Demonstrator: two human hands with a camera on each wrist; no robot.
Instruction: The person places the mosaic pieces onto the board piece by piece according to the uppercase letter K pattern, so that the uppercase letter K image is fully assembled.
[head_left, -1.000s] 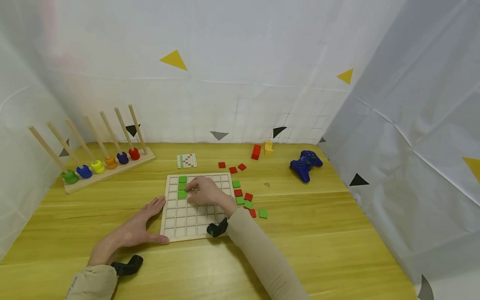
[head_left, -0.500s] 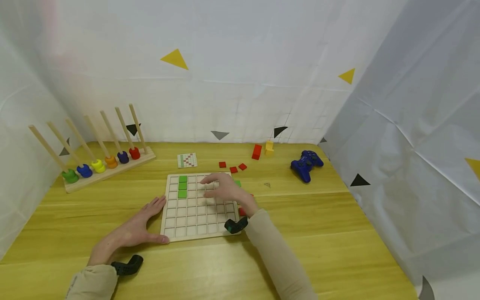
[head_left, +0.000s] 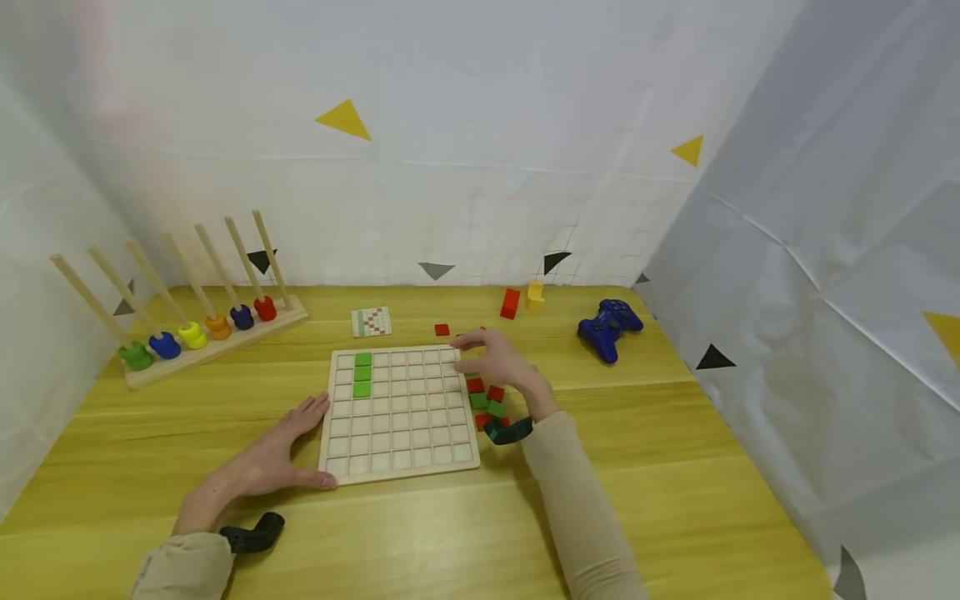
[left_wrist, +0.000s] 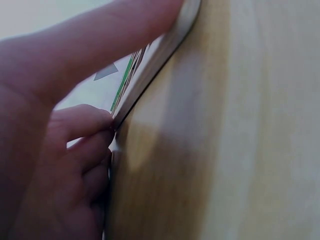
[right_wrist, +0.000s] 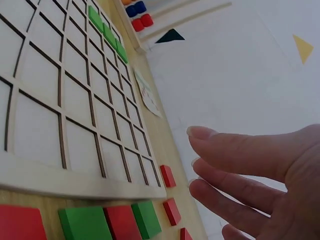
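A wooden grid board (head_left: 401,418) lies on the table, with three green square tiles (head_left: 362,374) in one column near its upper left. My left hand (head_left: 273,463) rests against the board's left edge, thumb at the near corner and fingers at the side. Over the board's far right corner, my right hand (head_left: 498,363) hovers with thumb and fingers apart; the right wrist view shows nothing between them. Loose red tiles (head_left: 476,385) and green tiles (head_left: 478,401) lie beside the board's right edge, partly hidden by the right wrist. Another red tile (right_wrist: 167,176) lies beyond the board.
A small patterned card (head_left: 372,322) lies behind the board. A peg rack (head_left: 217,342) with colored beads stands at the left. Toward the back right are a red block (head_left: 511,303), a yellow block (head_left: 536,297) and a blue game controller (head_left: 610,330).
My right hand has moved right, from beside the green tiles on the board to its far right corner, uncovering the grid. The left hand stays at the board's left edge.
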